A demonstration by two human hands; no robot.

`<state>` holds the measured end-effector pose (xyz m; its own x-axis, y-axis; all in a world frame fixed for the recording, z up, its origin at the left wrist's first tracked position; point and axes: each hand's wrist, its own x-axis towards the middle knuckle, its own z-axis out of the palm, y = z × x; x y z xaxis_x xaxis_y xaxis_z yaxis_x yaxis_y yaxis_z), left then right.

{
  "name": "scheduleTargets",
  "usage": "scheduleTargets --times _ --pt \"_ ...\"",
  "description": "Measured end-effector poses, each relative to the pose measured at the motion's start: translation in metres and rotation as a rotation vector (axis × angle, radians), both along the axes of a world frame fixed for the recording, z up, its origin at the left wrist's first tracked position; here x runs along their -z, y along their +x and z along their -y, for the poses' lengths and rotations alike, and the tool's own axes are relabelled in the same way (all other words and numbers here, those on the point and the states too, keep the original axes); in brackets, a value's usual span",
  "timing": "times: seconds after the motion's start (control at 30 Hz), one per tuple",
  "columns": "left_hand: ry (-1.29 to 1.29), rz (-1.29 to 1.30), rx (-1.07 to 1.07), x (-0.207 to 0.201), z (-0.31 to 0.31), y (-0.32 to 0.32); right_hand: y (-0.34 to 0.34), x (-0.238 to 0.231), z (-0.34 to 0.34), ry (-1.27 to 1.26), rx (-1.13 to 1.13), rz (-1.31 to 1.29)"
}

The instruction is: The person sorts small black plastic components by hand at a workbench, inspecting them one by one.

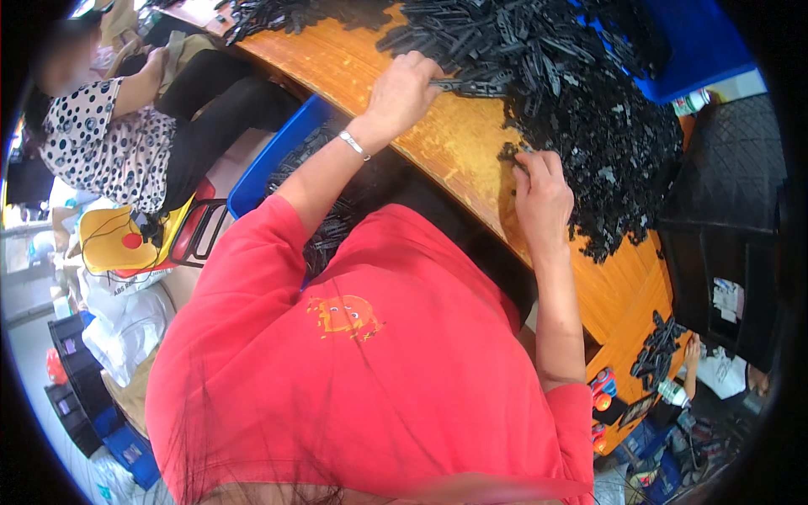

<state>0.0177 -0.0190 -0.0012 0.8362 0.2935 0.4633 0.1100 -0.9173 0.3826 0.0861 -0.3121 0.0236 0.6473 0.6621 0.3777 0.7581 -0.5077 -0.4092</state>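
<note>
My left hand (402, 94), with a bracelet on its wrist, is closed on one end of a long, narrow black plastic part (473, 87). That part points right over the wooden table (459, 160), beside a big pile of similar long black parts (513, 42). Lower and to the right, my right hand (544, 198) has thumb and forefinger pinched together at the edge of a heap of small black pieces (606, 151). Something tiny and dark shows at those fingertips, too small to name. A gap of bare tabletop lies between my two hands.
A blue bin (715, 50) stands at the far right, above stacked black crates (724, 210). Below the table edge at left, another blue bin (252, 181) holds black parts. A seated person (109, 143) is at left, near a yellow chair (105, 240).
</note>
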Motion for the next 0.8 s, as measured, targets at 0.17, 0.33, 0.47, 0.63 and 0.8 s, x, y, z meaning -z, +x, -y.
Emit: scheduleTargets --times 0.17,0.33,0.47,0.63,0.8 --pt "-0.025 -0.031 0.005 -0.006 0.004 -0.004 0.004 0.007 -0.014 0.022 -0.048 -0.005" --pt "-0.31 -0.232 0.003 -0.015 0.012 -0.012 0.016 0.004 -0.024 -0.15 -0.136 0.047" --pt "-0.442 -0.318 0.012 -0.024 0.017 -0.019 0.022 0.0 -0.029 -0.27 -0.145 0.028" --pt "-1.038 -0.18 0.159 0.001 0.017 -0.022 0.026 0.002 -0.032 -0.137 -0.117 -0.018" --pt "-1.551 -0.109 0.342 0.004 0.025 -0.025 0.017 -0.014 -0.042 0.212 -0.142 -0.147"
